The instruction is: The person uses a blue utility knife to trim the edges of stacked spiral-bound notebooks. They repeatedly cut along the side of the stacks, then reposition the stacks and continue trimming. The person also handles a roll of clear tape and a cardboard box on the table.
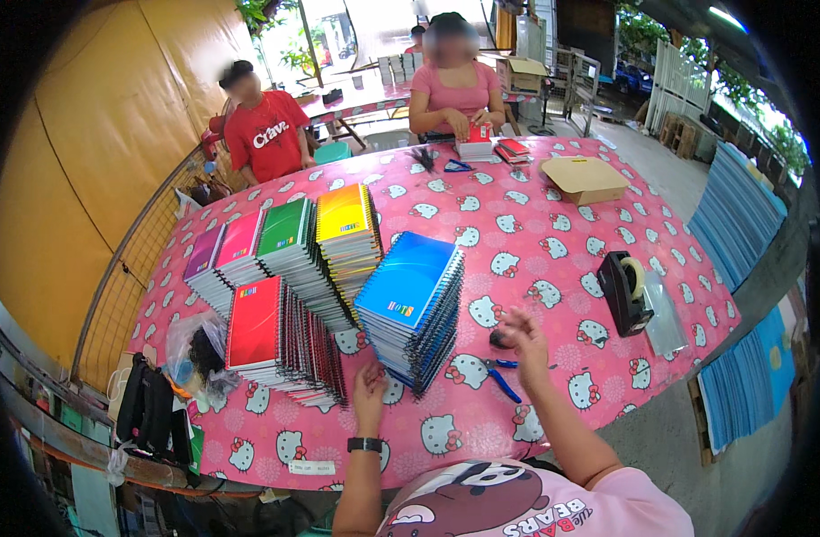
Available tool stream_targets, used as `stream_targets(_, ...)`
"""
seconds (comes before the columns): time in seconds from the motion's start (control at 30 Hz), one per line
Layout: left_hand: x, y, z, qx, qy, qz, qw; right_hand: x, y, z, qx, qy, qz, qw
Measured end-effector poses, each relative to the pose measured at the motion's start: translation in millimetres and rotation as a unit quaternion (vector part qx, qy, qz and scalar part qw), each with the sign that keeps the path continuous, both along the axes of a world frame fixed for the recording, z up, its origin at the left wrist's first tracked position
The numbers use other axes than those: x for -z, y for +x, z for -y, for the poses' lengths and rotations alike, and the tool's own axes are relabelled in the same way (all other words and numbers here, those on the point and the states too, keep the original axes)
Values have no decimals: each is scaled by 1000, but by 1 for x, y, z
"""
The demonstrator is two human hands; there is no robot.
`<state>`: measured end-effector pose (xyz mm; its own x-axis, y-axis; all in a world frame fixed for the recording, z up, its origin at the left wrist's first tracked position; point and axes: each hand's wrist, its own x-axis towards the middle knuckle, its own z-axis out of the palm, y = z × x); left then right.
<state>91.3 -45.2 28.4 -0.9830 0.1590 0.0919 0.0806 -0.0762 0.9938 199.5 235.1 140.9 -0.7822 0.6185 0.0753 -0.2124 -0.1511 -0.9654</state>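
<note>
A tall stack of blue spiral notebooks (408,277) stands near the middle of the table. My left hand (369,387) is low beside that stack's near left corner, fingers loosely apart and holding nothing I can see. To the stack's right, my right hand (526,338) is raised with its fingers spread. A small dark object (498,339) shows right at its fingertips; its kind is unclear. Just below lie blue-handled pliers (503,381). Left of my left hand stands a stack of red spiral notebooks (256,313).
Behind are yellow (342,213), green (284,225), pink (240,238) and purple notebook stacks (204,252). A tape dispenser (623,294) and a cardboard box (585,181) are to the right. A plastic bag (199,353) lies left. Across the table, a person (454,94) handles red notebooks; another (271,134) stands left.
</note>
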Motion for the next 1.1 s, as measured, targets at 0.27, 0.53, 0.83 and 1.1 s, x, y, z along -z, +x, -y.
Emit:
stream_targets(0.27, -4, 11, -13, -77, 5, 0, 997, -3, 7, -24, 83, 177, 12, 981)
stream_targets(0.53, -10, 21, -22, -107, -99, -77, 986, 39, 10, -64, 153, 417, 66, 894)
stream_targets(0.83, 3, 21, -15, -107, -162, -101, 976, 109, 41, -87, 225, 543, 326, 741)
stream_targets(1.1, -13, 24, -25, -136, -59, -67, 987, 108, 40, -94, 229, 531, 352, 736)
